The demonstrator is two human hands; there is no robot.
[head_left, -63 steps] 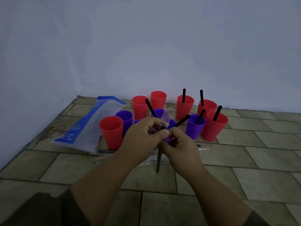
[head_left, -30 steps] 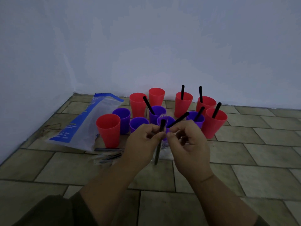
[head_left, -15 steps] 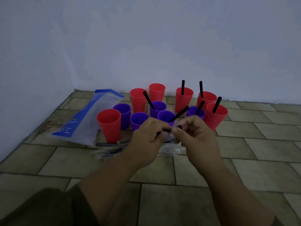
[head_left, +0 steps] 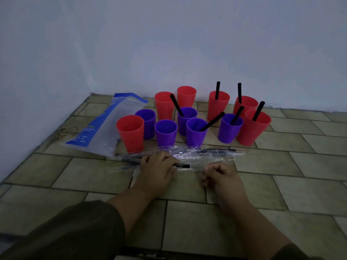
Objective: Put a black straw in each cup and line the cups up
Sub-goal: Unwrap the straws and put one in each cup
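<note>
Head view: both hands, raised together by the cups (head_left: 166, 132) half a second ago, now sit low over the floor (head_left: 281, 166), apart. The left hand (head_left: 157, 170) grips a black straw (head_left: 183, 166) held level. The right hand (head_left: 219, 175) has curled fingers; I cannot tell whether they hold anything. Six of eleven cups hold straws. White writing on the bag (head_left: 110, 128) is unreadable.

11 cups (head_left: 166, 132) bunched upright; 6 w/ black straws (head_left: 212, 121); 1 straw (head_left: 183, 166) horiz. in left hand (head_left: 155, 171).
</note>
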